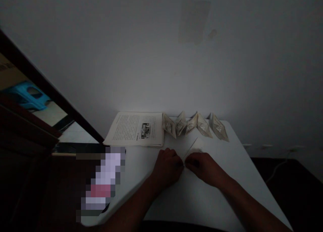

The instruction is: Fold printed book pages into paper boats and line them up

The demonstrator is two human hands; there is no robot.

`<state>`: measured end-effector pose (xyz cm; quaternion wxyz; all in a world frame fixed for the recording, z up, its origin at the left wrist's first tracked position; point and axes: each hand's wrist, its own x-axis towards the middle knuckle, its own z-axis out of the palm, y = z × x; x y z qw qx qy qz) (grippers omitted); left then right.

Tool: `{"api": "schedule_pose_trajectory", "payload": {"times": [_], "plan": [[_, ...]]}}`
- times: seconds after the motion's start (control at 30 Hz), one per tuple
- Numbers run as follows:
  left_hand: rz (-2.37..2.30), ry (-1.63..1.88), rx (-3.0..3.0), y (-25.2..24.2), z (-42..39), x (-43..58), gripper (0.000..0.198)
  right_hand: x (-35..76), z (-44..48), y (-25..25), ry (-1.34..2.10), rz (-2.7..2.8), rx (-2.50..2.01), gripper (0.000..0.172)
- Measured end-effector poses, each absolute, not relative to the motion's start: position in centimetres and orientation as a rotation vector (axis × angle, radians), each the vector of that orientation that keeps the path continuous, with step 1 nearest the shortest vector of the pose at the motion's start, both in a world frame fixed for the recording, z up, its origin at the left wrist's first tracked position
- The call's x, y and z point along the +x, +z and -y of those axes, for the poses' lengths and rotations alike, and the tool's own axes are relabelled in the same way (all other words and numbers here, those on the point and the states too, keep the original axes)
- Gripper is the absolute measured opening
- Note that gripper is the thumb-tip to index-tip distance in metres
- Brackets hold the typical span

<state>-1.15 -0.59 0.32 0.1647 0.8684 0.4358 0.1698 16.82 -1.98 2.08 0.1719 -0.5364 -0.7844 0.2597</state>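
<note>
Paper pinched between both hands at a white table

Dim light, view from above and behind the hands; white table (202,198) runs away toward a pale wall (161,57)

Left hand (168,164) and right hand (202,164) lie knuckles up near the middle of the table, drawn close together, fingertips almost meeting; both hands are curled, fingers closed on the near edge of a sheet of paper (195,146); the sheet is pale against the pale tabletop and hard to trace, but one creased edge shows as a thin line slanting up and away from the pinch point toward the right; exact fold shape cannot be told in this light

Just beyond the hands, along the far edge of the table, a row of folded paper shapes (196,124) made of printed pages, pointed and standing side by side, touching or nearly so; left of the row, just beside it, an open book (136,128) lies flat, text columns and a small dark picture on the page facing up

Left of the table a dark wooden frame (50,87) slants across the view; behind it a blue plastic object (27,95), too cut off to identify; a thin pale cable (277,169) trails over the dark floor to the right of the table
</note>
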Motion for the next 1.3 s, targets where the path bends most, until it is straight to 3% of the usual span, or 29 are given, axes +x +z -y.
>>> {"api": "schedule_pose_trajectory", "payload": {"times": [0.27, 0.57, 0.8, 1.1, 1.3], "plan": [[-1.352, 0.478, 2.393, 0.3, 0.8, -1.1, 0.015, 16.7, 2.2, 1.9, 0.750, 2.157, -1.600, 0.014], [-1.180, 0.413, 2.422, 0.8, 0.0, -2.3, 0.007, 16.5, 2.0, 2.0, 0.773, 2.111, -1.647, 0.010], [-1.148, 0.385, 2.497, 1.0, 0.1, -2.5, 0.023, 16.2, 2.3, 2.1, 0.711, 2.132, -1.658, 0.013], [-1.114, 0.339, 2.532, 1.3, 0.2, -2.7, 0.027, 15.4, 2.4, 1.2, 0.534, 2.151, -1.776, 0.022], [-1.113, 0.318, 2.543, 1.4, 0.3, -2.8, 0.032, 16.3, 2.2, 1.8, 0.704, 2.179, -1.673, 0.012]]}}
